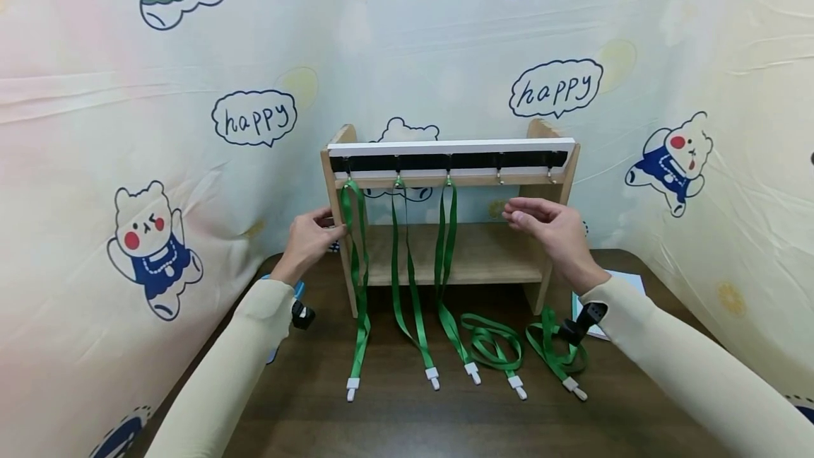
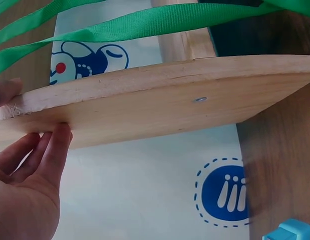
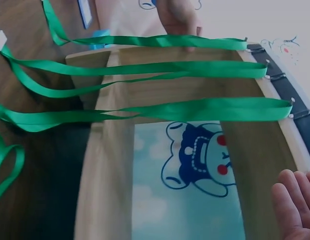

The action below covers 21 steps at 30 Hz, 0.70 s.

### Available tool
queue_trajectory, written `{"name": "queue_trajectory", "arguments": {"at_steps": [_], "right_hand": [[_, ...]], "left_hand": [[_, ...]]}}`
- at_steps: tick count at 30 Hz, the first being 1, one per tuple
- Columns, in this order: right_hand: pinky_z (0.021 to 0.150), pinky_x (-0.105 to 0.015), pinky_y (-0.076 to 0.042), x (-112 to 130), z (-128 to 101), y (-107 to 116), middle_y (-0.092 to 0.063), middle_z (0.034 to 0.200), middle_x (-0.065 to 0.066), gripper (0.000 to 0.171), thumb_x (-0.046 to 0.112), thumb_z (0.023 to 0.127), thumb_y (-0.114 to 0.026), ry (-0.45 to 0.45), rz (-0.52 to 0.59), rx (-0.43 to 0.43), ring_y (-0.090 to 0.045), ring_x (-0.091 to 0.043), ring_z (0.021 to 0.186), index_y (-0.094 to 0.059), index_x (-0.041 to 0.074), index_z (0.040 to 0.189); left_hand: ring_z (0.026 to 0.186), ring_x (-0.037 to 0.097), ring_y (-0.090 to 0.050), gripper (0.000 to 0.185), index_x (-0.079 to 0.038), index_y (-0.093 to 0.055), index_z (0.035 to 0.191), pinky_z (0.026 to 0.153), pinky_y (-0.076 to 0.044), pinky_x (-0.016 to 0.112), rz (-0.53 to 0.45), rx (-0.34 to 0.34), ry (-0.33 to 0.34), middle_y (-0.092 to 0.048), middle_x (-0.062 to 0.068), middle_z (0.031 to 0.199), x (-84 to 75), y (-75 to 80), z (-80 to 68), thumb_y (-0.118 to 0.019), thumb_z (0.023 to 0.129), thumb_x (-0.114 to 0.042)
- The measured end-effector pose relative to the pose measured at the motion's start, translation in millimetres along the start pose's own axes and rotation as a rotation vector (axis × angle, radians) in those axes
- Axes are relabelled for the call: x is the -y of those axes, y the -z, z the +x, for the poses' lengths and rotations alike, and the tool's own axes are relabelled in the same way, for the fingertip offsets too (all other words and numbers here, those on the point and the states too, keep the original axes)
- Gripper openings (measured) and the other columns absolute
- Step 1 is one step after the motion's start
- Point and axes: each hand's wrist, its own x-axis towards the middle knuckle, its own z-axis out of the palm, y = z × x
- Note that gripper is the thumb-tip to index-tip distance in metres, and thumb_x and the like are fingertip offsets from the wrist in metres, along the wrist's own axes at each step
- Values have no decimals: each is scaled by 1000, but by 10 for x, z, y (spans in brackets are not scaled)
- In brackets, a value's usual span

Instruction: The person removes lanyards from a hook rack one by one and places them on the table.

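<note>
I find the rack [image 1: 445,232] upright at the table's far middle, three lanyards [image 1: 407,267] hung on its left hooks. My left hand [image 1: 311,239] grips the left post; my right hand [image 1: 547,228] hovers relaxed, empty, by the right post. Judgement: steady both posts. Two lanyards [image 1: 509,345] lie near right; room remains nearer me.
</note>
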Motion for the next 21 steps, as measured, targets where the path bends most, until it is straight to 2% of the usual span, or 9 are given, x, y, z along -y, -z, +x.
{"name": "queue_trajectory", "arguments": {"at_steps": [5, 10, 15, 21], "right_hand": [[89, -19, -58, 70, 99, -91, -76, 121, -5, 44, 23, 98, -68, 30, 12, 27, -74, -2, 101, -63, -5, 131], [91, -16, -57, 122, 179, -239, -72, 128, -12, 43, 27, 97, -69, -9, -30, 32, -73, -4, 107, -64, 3, 133], [95, -16, -55, 150, 255, -388, -72, 129, -9, 39, 29, 95, -72, -30, -96, 20, -71, -10, 114, -68, 11, 130], [97, -21, -56, 179, 319, -542, -73, 127, -8, 39, 26, 95, -72, -23, -104, 9, -72, -13, 115, -69, 10, 130]], "left_hand": [[121, 34, -65, 59, -10, -57, 144, 98, -57, 52, 5, 7, 3, -67, 18, 133, -2, 13, -2, -71, 90, -30], [121, 33, -66, 58, -11, -59, 142, 97, -58, 51, 10, 6, 12, -68, 17, 131, -4, 3, -7, -72, 89, -30], [121, 33, -66, 58, -11, -59, 142, 97, -58, 50, -2, 5, 9, -68, 16, 131, -9, -2, -9, -72, 90, -31], [121, 32, -66, 58, -11, -57, 144, 96, -59, 50, -7, 14, 3, -68, 16, 132, -5, 18, -9, -71, 91, -29]]}}
